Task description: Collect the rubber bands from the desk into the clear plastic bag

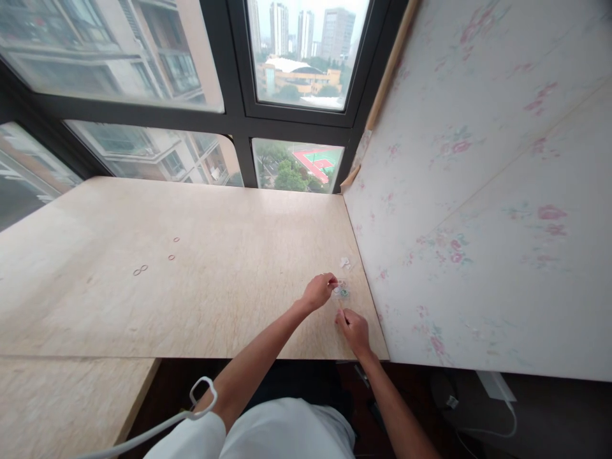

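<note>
A small clear plastic box (342, 291) with green, red and white bits in it lies on the stone-patterned sill, near the wall. At its left edge is my left hand (319, 291), thumb and fingers closed in a pinch; whether they grip the box or something small is not clear. My right hand (354, 328) is closed just below the box on the near side. A thin, pale tip seems to show at its fingertips, too small to name. Beyond the box lies a small white piece (345, 262), apart from both hands.
Several thin reddish rings (176, 240) lie on the sill (229, 274) to the left. A flower-patterned wall (459, 191) bounds the right side, and dark-framed windows (296, 121) stand behind. A white looped cable or holder (205, 389) is near my left elbow.
</note>
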A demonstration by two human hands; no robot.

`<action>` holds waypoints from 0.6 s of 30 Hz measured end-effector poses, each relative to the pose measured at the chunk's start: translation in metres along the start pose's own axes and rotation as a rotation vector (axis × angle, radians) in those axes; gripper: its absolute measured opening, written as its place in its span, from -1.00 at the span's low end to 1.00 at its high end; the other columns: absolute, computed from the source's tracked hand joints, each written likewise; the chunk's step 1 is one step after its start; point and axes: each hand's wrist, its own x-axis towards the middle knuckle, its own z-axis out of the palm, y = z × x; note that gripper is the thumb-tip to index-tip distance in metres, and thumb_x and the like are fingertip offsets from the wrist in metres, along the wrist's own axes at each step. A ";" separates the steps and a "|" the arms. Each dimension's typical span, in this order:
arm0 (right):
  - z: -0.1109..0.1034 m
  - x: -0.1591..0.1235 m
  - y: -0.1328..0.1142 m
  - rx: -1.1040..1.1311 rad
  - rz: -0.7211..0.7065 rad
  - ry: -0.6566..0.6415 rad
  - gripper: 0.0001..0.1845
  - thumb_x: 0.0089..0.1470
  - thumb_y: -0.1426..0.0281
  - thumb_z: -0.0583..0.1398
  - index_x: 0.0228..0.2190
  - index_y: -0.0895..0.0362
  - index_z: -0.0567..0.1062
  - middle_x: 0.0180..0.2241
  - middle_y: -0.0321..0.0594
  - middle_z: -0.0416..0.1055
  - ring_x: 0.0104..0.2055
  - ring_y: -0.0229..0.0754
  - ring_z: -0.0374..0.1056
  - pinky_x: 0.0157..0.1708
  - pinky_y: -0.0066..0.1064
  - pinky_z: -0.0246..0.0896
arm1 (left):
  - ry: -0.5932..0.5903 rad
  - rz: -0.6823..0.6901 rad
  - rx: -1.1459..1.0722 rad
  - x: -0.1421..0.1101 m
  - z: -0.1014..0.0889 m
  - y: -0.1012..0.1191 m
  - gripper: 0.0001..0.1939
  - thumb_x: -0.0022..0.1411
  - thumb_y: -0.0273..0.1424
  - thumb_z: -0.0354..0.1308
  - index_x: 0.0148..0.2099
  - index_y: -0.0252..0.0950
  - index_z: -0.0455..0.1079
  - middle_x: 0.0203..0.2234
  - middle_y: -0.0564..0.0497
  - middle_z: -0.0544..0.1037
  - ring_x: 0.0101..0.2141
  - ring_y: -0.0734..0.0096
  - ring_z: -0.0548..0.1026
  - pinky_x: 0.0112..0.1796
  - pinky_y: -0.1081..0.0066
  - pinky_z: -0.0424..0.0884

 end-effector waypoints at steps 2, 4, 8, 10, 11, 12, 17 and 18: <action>0.000 0.000 0.000 0.002 0.006 -0.001 -0.51 0.21 0.27 -0.05 -0.65 0.13 0.42 -0.63 -0.29 0.37 -0.55 -0.28 0.27 -0.46 -0.46 0.00 | 0.035 0.023 -0.006 0.001 -0.001 -0.001 -0.84 0.23 -0.41 0.07 -0.27 -0.30 0.48 -0.33 -0.03 0.56 -0.36 0.38 0.44 -0.27 0.40 0.30; 0.000 0.000 0.001 0.003 0.009 -0.002 -0.51 0.21 0.26 -0.05 -0.66 0.13 0.41 -0.64 -0.29 0.36 -0.56 -0.28 0.26 -0.46 -0.46 0.00 | 0.088 0.035 -0.029 0.000 -0.003 -0.004 -0.82 0.23 -0.40 0.07 -0.28 -0.30 0.49 -0.33 -0.04 0.56 -0.37 0.39 0.44 -0.26 0.40 0.31; 0.000 0.000 0.001 0.010 0.013 -0.007 -0.50 0.21 0.25 -0.05 -0.66 0.13 0.40 -0.64 -0.29 0.36 -0.56 -0.27 0.24 -0.47 -0.46 0.01 | 0.200 -0.014 -0.101 -0.006 -0.011 -0.019 -0.79 0.24 -0.36 0.03 -0.28 -0.30 0.49 -0.35 -0.03 0.57 -0.41 0.42 0.42 -0.30 0.42 0.31; 0.000 0.000 0.002 0.015 0.017 -0.008 -0.51 0.20 0.25 -0.05 -0.67 0.13 0.39 -0.64 -0.29 0.35 -0.56 -0.27 0.24 -0.48 -0.46 0.01 | 0.249 -0.076 -0.157 -0.013 -0.017 -0.030 -0.76 0.25 -0.34 0.00 -0.25 -0.31 0.47 -0.36 -0.04 0.57 -0.42 0.42 0.43 -0.31 0.43 0.32; 0.000 0.000 0.002 0.018 0.019 -0.009 -0.51 0.20 0.25 -0.04 -0.67 0.12 0.39 -0.64 -0.29 0.35 -0.56 -0.27 0.24 -0.48 -0.46 0.01 | 0.271 -0.115 -0.186 -0.018 -0.019 -0.036 -0.74 0.26 -0.34 -0.03 -0.24 -0.32 0.46 -0.37 -0.04 0.57 -0.41 0.41 0.44 -0.32 0.43 0.32; 0.000 -0.001 0.002 0.024 0.022 -0.011 -0.51 0.20 0.25 -0.04 -0.67 0.12 0.39 -0.64 -0.29 0.36 -0.56 -0.26 0.25 -0.49 -0.46 0.02 | 0.291 -0.154 -0.211 -0.023 -0.022 -0.043 -0.73 0.27 -0.34 -0.05 -0.22 -0.32 0.45 -0.38 -0.03 0.57 -0.41 0.41 0.45 -0.32 0.43 0.32; 0.000 -0.003 0.002 0.073 0.036 -0.033 -0.52 0.22 0.22 -0.04 -0.61 0.13 0.43 -0.58 -0.26 0.42 -0.52 -0.23 0.32 -0.47 -0.45 0.11 | 0.396 -0.243 -0.204 -0.060 -0.039 -0.072 -0.72 0.28 -0.35 -0.10 -0.22 -0.33 0.42 -0.47 0.00 0.52 -0.42 0.40 0.46 -0.33 0.42 0.32; 0.001 -0.004 0.000 0.107 0.039 -0.045 -0.52 0.23 0.21 -0.04 -0.60 0.13 0.44 -0.58 -0.25 0.43 -0.51 -0.22 0.33 -0.46 -0.45 0.13 | 0.418 -0.237 -0.186 -0.069 -0.043 -0.077 -0.72 0.29 -0.35 -0.11 -0.21 -0.32 0.41 -0.46 0.00 0.52 -0.41 0.40 0.46 -0.32 0.42 0.32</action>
